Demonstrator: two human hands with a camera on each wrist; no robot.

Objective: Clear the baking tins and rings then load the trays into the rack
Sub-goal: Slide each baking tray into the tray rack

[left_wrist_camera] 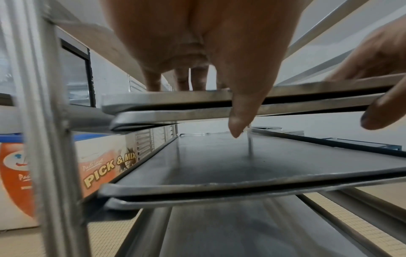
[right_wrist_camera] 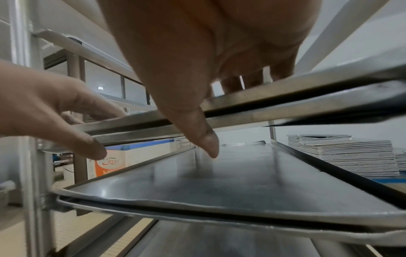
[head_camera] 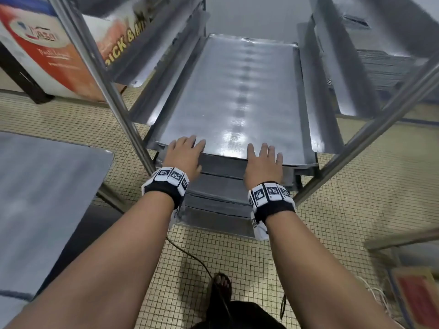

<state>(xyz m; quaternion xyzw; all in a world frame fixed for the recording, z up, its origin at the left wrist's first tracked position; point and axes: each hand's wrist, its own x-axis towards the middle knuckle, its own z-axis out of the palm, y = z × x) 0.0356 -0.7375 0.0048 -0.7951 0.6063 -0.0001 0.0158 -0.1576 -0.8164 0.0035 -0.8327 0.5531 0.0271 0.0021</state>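
Observation:
A shiny steel tray (head_camera: 237, 96) lies on the runners of the metal rack (head_camera: 114, 91), its near edge toward me. My left hand (head_camera: 187, 148) and right hand (head_camera: 263, 157) lie flat on that near edge with the fingers straight on top. In the left wrist view the fingers (left_wrist_camera: 153, 81) rest on the tray edge (left_wrist_camera: 167, 100) and the thumb hangs down in front of it. The right wrist view shows the same for the right hand (right_wrist_camera: 197, 78) on the tray edge (right_wrist_camera: 307, 97). More trays (left_wrist_camera: 241, 165) (right_wrist_camera: 219, 173) sit on the levels below.
A steel table (head_camera: 42, 186) stands at my left. Behind the rack is a freezer (head_camera: 47, 55) with orange lettering. A stack of trays (right_wrist_camera: 342, 156) lies beyond the rack at right. A cable (head_camera: 190, 257) runs over the tiled floor by my foot (head_camera: 222, 284).

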